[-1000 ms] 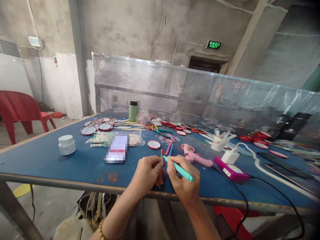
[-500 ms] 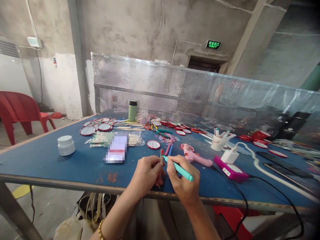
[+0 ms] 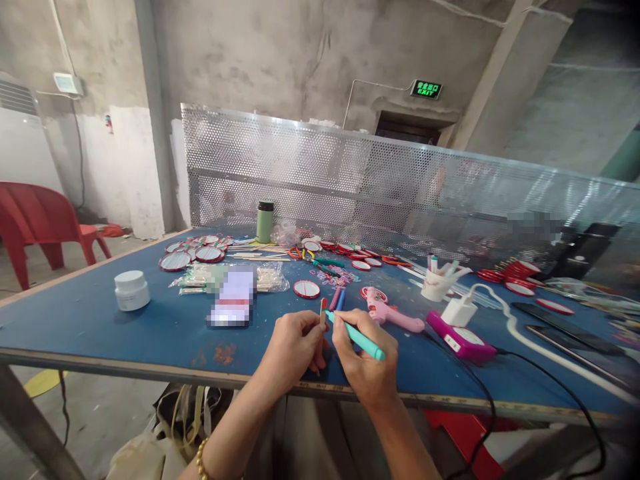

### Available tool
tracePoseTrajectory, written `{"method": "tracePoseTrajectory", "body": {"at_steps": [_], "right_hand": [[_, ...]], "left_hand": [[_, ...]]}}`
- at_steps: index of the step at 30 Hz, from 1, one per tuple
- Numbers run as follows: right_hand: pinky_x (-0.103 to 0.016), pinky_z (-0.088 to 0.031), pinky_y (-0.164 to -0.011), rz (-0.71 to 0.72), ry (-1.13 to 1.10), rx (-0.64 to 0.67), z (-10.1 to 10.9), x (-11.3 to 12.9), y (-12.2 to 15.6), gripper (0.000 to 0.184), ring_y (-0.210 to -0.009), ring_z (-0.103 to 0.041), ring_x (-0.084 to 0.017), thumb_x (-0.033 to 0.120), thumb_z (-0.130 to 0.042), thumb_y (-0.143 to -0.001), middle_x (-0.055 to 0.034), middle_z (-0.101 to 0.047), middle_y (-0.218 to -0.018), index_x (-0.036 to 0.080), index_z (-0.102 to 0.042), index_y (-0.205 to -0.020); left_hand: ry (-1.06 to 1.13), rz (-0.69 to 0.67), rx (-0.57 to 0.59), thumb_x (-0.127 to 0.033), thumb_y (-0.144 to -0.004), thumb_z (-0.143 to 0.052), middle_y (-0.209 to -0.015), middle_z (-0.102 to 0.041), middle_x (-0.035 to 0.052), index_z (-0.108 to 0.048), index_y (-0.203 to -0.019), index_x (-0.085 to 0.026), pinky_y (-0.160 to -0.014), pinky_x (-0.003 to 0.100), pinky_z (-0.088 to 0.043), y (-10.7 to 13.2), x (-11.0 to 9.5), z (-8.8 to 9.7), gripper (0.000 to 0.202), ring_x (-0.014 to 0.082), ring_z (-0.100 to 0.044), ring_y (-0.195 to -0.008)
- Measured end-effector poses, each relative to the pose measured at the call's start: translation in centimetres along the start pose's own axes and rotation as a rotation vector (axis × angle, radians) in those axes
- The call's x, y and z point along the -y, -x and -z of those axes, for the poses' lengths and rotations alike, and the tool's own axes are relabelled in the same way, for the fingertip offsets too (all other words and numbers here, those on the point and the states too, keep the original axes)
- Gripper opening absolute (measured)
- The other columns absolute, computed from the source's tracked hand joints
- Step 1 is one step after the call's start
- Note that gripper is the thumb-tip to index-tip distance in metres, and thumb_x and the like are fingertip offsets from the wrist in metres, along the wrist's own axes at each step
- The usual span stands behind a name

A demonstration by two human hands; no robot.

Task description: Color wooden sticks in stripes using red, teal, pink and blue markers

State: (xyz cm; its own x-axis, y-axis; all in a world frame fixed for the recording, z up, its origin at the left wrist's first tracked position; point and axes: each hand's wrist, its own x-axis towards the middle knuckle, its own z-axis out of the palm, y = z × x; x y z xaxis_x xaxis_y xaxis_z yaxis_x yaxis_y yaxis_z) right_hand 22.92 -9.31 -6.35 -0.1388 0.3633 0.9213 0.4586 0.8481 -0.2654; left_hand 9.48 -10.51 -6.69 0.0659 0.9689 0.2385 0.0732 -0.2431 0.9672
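Observation:
My left hand (image 3: 295, 343) is closed around a flat wooden stick (image 3: 323, 313) with a red tip, held upright near the table's front edge. In my right hand (image 3: 369, 357) is a turquoise marker (image 3: 365, 341), gripped like a pen. Its tip points left at the stick, just below the red end; whether they touch I cannot tell. Beyond my hands lie a blue and a purple marker (image 3: 339, 299) side by side. A pink hot glue gun (image 3: 395, 319) rests to the right of them, and a red-rimmed round disc (image 3: 307, 289) lies to the left.
A phone (image 3: 233, 297) stands on packets of sticks (image 3: 200, 277), with a white jar (image 3: 132, 291) farther left. On the right are a magenta power box (image 3: 463, 337) with cords, a cup of markers (image 3: 436, 283) and two dark phones (image 3: 570, 327). Perforated metal panels (image 3: 300, 180) line the back.
Almost nothing differs. My right hand and the turquoise marker have shifted very slightly left; my left hand keeps the stick in place.

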Motion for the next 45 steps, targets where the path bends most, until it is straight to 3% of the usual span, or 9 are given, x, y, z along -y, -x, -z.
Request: {"method": "tracePoseTrajectory", "body": {"at_steps": [45], "right_hand": [[-0.024, -0.049, -0.062, 0.026, 0.026, 0.015, -0.05, 0.09, -0.12, 0.01, -0.063, -0.062, -0.013, 0.013, -0.056, -0.091, -0.0002, -0.066, -0.072, 0.019, -0.063, -0.086]], "left_hand": [[0.001, 0.005, 0.005, -0.029, -0.084, -0.05, -0.043, -0.056, -0.0025, -0.054, -0.062, -0.019, -0.038, 0.018, -0.042, -0.04, 0.02, -0.02, 0.025, 0.0098, -0.05, -0.035]]}}
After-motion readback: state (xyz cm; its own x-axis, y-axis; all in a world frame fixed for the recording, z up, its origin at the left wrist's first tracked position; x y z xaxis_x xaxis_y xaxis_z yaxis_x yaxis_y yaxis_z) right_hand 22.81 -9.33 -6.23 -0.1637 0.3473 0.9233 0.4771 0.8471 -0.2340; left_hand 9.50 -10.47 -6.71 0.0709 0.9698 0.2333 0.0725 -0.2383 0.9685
